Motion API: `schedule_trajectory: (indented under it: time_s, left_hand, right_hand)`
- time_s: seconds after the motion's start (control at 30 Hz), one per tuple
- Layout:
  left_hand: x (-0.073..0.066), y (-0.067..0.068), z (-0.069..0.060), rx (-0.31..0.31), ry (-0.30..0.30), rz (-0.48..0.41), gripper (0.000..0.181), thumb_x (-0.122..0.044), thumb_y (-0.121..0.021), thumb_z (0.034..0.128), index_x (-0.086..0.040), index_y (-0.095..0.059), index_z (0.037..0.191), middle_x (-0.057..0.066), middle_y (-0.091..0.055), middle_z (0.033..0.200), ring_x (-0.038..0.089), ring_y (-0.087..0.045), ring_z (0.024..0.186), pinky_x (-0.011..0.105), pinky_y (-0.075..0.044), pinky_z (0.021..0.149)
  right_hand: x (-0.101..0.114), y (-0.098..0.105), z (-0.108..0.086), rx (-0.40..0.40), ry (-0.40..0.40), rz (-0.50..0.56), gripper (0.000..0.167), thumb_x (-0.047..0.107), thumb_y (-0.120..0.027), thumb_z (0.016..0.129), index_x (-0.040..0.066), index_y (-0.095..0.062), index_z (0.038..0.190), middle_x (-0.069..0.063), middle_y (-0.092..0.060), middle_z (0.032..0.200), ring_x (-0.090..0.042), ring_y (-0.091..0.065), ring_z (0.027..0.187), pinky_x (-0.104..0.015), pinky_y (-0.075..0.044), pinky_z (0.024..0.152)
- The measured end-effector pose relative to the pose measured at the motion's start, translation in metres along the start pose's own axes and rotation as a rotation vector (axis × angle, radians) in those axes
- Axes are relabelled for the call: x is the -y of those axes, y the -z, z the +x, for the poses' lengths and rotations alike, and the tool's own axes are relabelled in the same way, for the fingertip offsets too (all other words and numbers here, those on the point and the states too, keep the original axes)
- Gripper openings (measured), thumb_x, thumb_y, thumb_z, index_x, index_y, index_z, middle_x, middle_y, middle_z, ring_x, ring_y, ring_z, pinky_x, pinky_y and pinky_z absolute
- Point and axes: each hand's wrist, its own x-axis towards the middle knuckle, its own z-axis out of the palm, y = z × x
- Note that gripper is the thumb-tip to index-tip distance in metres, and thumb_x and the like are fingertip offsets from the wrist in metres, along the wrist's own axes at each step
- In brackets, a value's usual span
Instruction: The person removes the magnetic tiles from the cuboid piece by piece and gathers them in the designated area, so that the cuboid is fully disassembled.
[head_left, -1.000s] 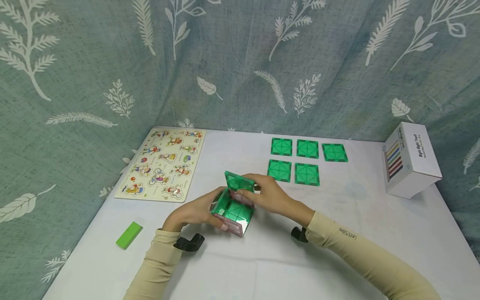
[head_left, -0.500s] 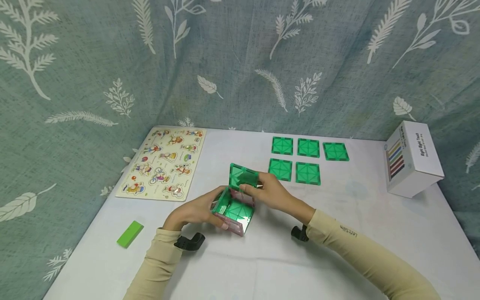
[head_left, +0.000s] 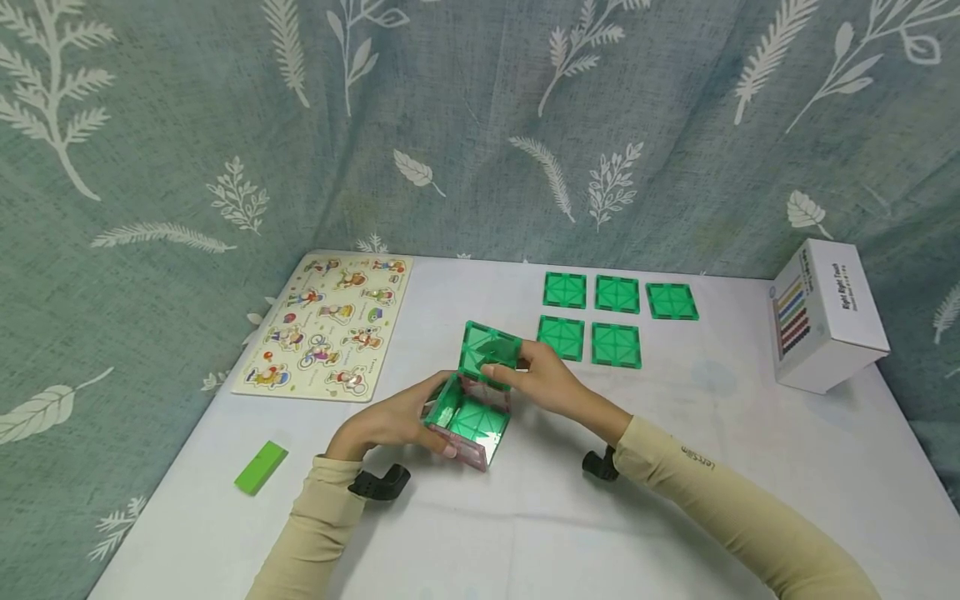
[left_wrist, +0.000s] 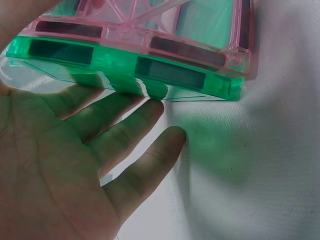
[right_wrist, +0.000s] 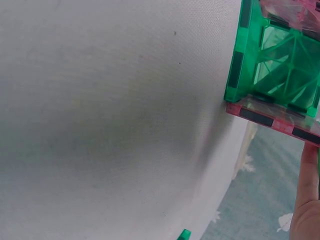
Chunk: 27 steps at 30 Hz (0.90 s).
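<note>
My left hand (head_left: 393, 423) holds a small open box of magnetic tiles at its left side, with the thumb along the front pink tile (head_left: 459, 446). A green tile (head_left: 476, 419) forms the bottom, and another pink tile (head_left: 486, 392) stands as the back wall. In the left wrist view, my fingers (left_wrist: 137, 127) lie under a green tile (left_wrist: 150, 70) beside a pink one. My right hand (head_left: 551, 379) pinches a green square tile (head_left: 486, 350) by its right side, tilted above the back wall. The right wrist view shows the green inside of the box (right_wrist: 285, 65).
Several loose green tiles (head_left: 617, 295) lie in two rows behind my right hand. A picture puzzle board (head_left: 322, 325) is at the back left, near a lime green block (head_left: 261, 467). On the right stands a white box (head_left: 828, 317). A patterned curtain (head_left: 480, 125) hangs behind the table.
The green tile in my right hand has risen and swung away from the box, turning its face more toward the head camera. My left hand and the box have barely moved.
</note>
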Motion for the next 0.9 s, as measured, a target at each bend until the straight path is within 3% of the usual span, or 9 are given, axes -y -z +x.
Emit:
schedule_trajectory:
  time_s: [0.33,0.6,0.9]
  left_hand:
    - [-0.0015,0.0004,-0.0011,-0.001,-0.010,-0.002,0.105,-0.017,-0.091,0.0700,-0.020,-0.028,0.155,0.012,-0.044,0.153,0.040,-0.034,0.147,0.064,-0.023,0.120]
    - [-0.0008,0.0004,-0.0007,0.007,-0.019,-0.016,0.104,-0.016,-0.090,0.0703,-0.018,-0.029,0.154,0.013,-0.047,0.149,0.037,-0.039,0.141,0.062,-0.025,0.119]
    - [-0.0018,0.0011,-0.0004,0.013,-0.030,-0.021,0.104,-0.014,-0.090,0.0698,-0.018,-0.029,0.154,0.013,-0.048,0.147,0.035,-0.042,0.137,0.061,-0.025,0.119]
  right_hand:
    - [0.0009,0.0012,-0.0020,-0.007,-0.006,0.022,0.027,0.028,-0.068,0.096,0.011,-0.074,0.117,-0.008,-0.076,0.114,-0.025,-0.071,0.110,-0.043,-0.056,0.097]
    - [0.0003,-0.0003,-0.0021,-0.011,0.002,0.033,0.025,0.028,-0.068,0.096,0.011,-0.074,0.114,-0.008,-0.077,0.107,-0.017,-0.072,0.095,-0.032,-0.058,0.082]
    - [0.0001,0.0009,-0.0027,-0.014,-0.036,0.065,0.023,0.029,-0.069,0.096,0.010,-0.074,0.107,-0.010,-0.075,0.099,-0.013,-0.065,0.080,-0.032,-0.054,0.071]
